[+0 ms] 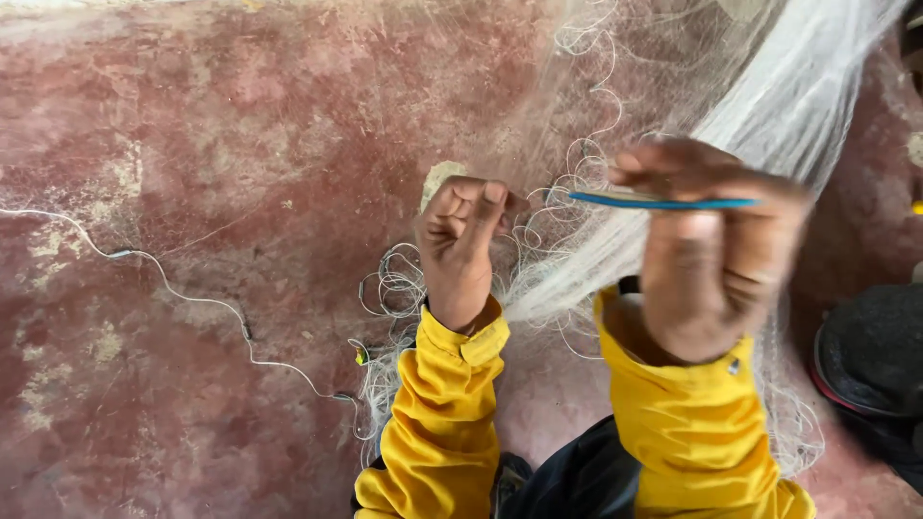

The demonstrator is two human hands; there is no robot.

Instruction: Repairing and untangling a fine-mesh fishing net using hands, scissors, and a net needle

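Note:
My left hand is closed in a fist, pinching fine strands of a white fishing net near its coiled edge line. My right hand, blurred, grips a thin blue netting needle that points left toward the left hand. The net hangs from the upper right and drapes down between both hands. Both arms wear yellow sleeves.
The floor is worn red concrete with pale patches. A white cord with small weights trails across it from the left to the net's edge. A dark shoe lies at the right edge.

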